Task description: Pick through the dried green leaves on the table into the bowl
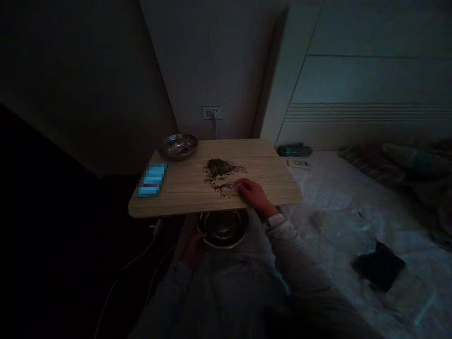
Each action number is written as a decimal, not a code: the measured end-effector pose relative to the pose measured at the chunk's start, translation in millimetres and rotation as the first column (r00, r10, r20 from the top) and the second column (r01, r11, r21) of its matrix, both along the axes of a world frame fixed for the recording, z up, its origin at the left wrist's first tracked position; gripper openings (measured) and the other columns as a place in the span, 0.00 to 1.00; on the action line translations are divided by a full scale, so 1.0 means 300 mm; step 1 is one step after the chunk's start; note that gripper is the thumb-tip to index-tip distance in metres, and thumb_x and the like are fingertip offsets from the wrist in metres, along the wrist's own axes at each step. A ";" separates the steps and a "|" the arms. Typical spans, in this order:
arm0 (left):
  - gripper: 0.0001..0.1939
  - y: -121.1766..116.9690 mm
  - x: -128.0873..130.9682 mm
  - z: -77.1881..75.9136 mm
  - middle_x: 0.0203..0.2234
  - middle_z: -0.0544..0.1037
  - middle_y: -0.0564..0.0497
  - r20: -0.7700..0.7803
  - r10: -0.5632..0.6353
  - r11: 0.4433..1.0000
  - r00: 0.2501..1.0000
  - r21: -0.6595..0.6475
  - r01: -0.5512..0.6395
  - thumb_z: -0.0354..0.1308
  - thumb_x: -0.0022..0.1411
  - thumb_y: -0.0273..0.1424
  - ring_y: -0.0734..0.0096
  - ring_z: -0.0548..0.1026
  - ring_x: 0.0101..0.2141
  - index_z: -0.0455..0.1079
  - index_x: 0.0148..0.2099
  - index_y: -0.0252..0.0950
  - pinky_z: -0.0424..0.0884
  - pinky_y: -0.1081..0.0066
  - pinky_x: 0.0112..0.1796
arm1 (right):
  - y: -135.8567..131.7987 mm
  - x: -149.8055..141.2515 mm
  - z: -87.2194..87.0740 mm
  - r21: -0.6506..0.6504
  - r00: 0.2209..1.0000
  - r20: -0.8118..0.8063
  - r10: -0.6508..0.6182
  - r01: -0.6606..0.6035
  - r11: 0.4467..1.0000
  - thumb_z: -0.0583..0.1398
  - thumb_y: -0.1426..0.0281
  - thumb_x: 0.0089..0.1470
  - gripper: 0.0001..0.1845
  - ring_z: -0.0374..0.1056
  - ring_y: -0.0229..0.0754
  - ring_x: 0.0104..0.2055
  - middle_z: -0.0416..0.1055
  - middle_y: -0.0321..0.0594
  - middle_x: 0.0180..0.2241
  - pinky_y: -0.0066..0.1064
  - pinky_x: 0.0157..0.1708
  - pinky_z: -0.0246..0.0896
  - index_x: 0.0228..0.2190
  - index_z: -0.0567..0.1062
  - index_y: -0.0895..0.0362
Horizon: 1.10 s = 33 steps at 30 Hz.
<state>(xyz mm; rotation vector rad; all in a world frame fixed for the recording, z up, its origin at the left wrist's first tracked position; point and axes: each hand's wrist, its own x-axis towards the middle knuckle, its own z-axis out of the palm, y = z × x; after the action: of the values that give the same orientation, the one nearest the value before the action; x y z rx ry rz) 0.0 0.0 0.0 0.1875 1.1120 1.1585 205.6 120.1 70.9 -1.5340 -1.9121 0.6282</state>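
Dim light. Loose heap of small dark grains [216,166] is lying near the middle of the bench [183,188], densest at its far part and thinning into scattered specks to the right and toward the near edge. Right hand [252,192] is resting at the near right side of the scatter, fingers curled and fingertips down by the stray grains; cannot tell whether any are being pinched. Left hand [196,247] is gripping the rim of a lower bowl [236,240], thumb over the edge. That bowl is sitting at the lap, its far side passing under the bench's near edge; contents too dark to make out. A shiny metal bowl [173,154] is standing at the far left corner of the bench. A blue-lit rectangle [152,180], pixelated, is lying near the left edge. Behind, a wall socket [212,112] is holding a plug, pale cord hanging down. To the right, a bed [318,197] with a light cover is carrying a green rounded object [294,150] by the headboard and a dark piece [380,266], perhaps cloth, nearer.
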 end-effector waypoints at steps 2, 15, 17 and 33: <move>0.13 0.000 0.000 -0.006 0.29 0.80 0.51 -0.007 -0.004 1.000 1.000 -0.022 0.004 0.57 0.44 0.19 0.57 0.76 0.43 0.72 0.35 0.35 0.73 0.63 0.41 | 0.000 -0.004 -0.005 0.008 1.000 0.006 -0.007 0.007 1.000 0.53 0.66 0.57 0.15 0.70 0.42 0.38 0.77 0.40 0.37 0.30 0.38 0.61 0.41 0.76 0.55; 0.20 -0.001 0.018 -0.002 0.35 0.80 0.52 -0.017 -0.006 0.999 1.000 0.040 0.007 0.58 0.43 0.20 0.58 0.76 0.43 0.71 0.41 0.38 0.73 0.63 0.40 | -0.016 -0.024 -0.007 -0.011 0.993 0.042 0.109 -0.109 0.994 0.54 0.64 0.57 0.15 0.71 0.42 0.38 0.77 0.40 0.38 0.30 0.38 0.61 0.41 0.77 0.53; 0.17 0.000 0.019 -0.008 0.34 0.80 0.52 -0.029 -0.002 1.000 1.000 0.022 0.003 0.58 0.43 0.20 0.57 0.76 0.43 0.71 0.39 0.37 0.73 0.63 0.40 | -0.020 -0.022 -0.007 -0.017 0.990 0.035 0.140 -0.140 0.990 0.54 0.65 0.57 0.15 0.71 0.42 0.36 0.78 0.39 0.36 0.30 0.37 0.60 0.41 0.77 0.54; 0.21 -0.001 0.010 -0.027 0.33 0.80 0.53 -0.006 -0.022 0.997 1.000 0.068 0.022 0.60 0.42 0.21 0.59 0.77 0.39 0.70 0.42 0.38 0.74 0.64 0.37 | -0.044 -0.013 -0.013 -0.038 0.943 -0.099 0.317 -0.322 0.946 0.54 0.62 0.56 0.16 0.66 0.39 0.28 0.74 0.37 0.26 0.28 0.31 0.55 0.36 0.78 0.58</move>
<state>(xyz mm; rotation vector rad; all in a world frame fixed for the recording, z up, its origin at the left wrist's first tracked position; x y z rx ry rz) 3.0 -0.2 -8.0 0.2550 1.0738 1.1773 201.6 107.0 67.0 -1.2097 -2.1056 0.8811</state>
